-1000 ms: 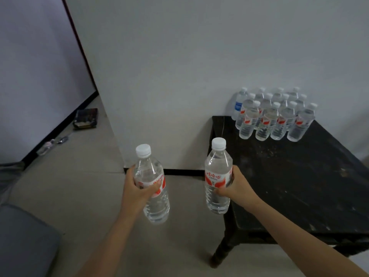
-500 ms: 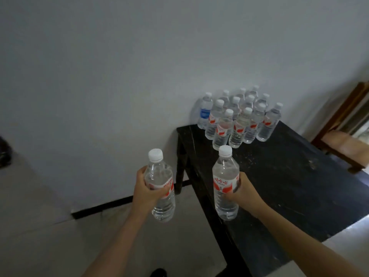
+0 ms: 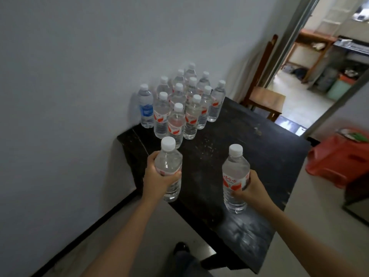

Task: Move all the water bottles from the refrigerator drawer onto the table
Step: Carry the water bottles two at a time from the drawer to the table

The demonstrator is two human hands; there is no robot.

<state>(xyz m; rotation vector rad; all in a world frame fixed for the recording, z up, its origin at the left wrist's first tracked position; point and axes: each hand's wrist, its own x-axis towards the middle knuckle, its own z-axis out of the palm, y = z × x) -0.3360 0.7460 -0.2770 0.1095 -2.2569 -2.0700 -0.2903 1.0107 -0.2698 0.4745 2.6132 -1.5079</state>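
Note:
My left hand (image 3: 157,176) grips a clear water bottle (image 3: 169,156) with a white cap and red label, upright above the table's left edge. My right hand (image 3: 252,186) grips a second such bottle (image 3: 235,172), upright over the black table (image 3: 249,148). Several water bottles (image 3: 185,108) stand clustered at the table's far left corner against the wall; one at the left of the cluster has a blue label (image 3: 146,108). The refrigerator drawer is out of view.
A wooden chair (image 3: 265,96) stands beyond the table's far end by an open doorway (image 3: 319,66). A red plastic stool (image 3: 339,158) sits on the floor to the right. The white wall (image 3: 79,76) runs along the table's left side.
I have stepped closer to the table and turned right. Both held bottles now hang over the tabletop, nearer the cluster; earlier they were off its front-left corner.

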